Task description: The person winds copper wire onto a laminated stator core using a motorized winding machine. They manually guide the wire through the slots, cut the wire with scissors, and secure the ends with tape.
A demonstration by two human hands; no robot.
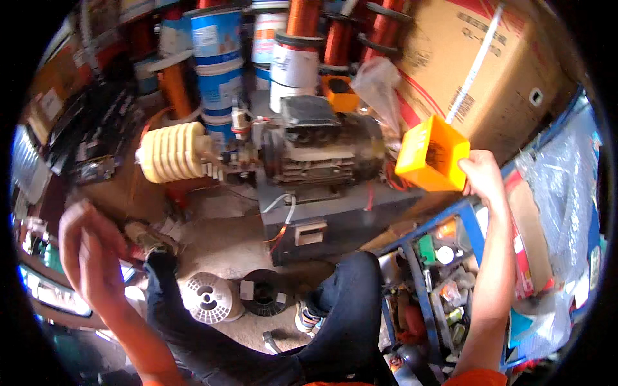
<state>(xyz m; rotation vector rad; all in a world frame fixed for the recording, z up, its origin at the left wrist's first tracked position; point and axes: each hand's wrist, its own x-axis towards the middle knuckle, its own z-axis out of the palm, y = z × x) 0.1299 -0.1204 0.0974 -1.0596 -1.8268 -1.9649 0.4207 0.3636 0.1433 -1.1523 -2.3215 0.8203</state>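
My right hand point(483, 174) is closed on the rim of a yellow plastic box point(417, 154), its open top tilted toward me and dark bits inside. The box is held up at the right end of an electric motor point(322, 151). That dark, grimy motor sits on a grey metal bench point(347, 215). At the motor's left end is a cream, ribbed coil-winding former point(172, 152). My left hand point(93, 254) is raised at the left, below the former and apart from it. Motion smears its fingers, and I see nothing held in it.
Spools of copper wire point(302, 19) and blue-and-white buckets point(219, 90) stand behind the motor. A large cardboard box point(483, 71) is at the back right. A blue-framed tray point(412, 289) of small parts lies by my right forearm. A white spool point(209, 298) and a black spool point(267, 293) are on the floor.
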